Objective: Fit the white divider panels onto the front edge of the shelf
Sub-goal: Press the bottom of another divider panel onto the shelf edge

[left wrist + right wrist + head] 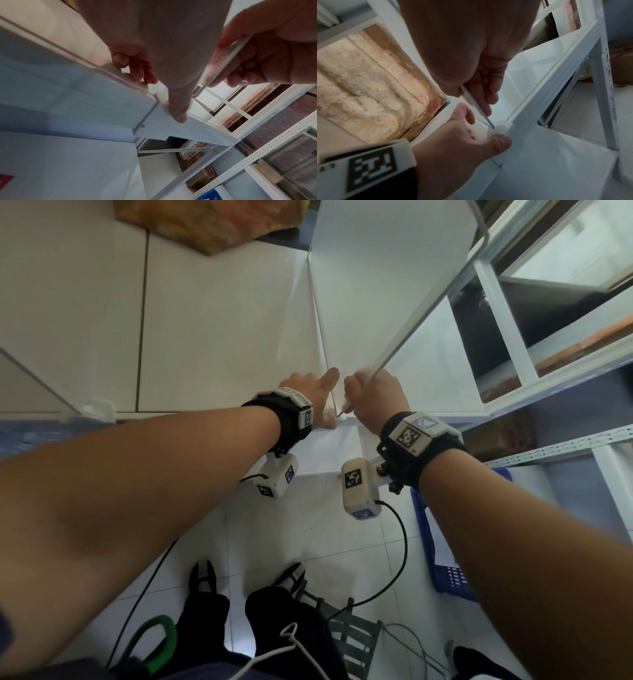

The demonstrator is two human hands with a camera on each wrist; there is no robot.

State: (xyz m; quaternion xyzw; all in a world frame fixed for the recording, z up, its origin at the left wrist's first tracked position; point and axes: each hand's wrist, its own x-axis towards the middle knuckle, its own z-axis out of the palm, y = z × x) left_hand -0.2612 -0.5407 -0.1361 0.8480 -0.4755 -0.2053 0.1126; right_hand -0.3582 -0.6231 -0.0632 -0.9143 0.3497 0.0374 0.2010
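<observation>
A white divider panel [387, 285] with a thin wire rim [428, 299] stands tilted over the front edge of the white shelf [219, 337]. My right hand [370, 395] grips that rim near its lower corner; the rim [471, 100] ends right at a white plastic connector [500, 127] on the shelf's front edge. My left hand [322, 402] pinches this connector [161, 97], thumb [178, 108] on the front and fingers [130, 63] curled behind the edge. Whether the corner sits inside the connector is hidden.
A second white connector [97, 409] sits on the front edge at the left. A metal rack [548, 440] stands to the right, with a blue crate [442, 542] on the tiled floor. Cables, a folding stool [352, 635] and my feet are below.
</observation>
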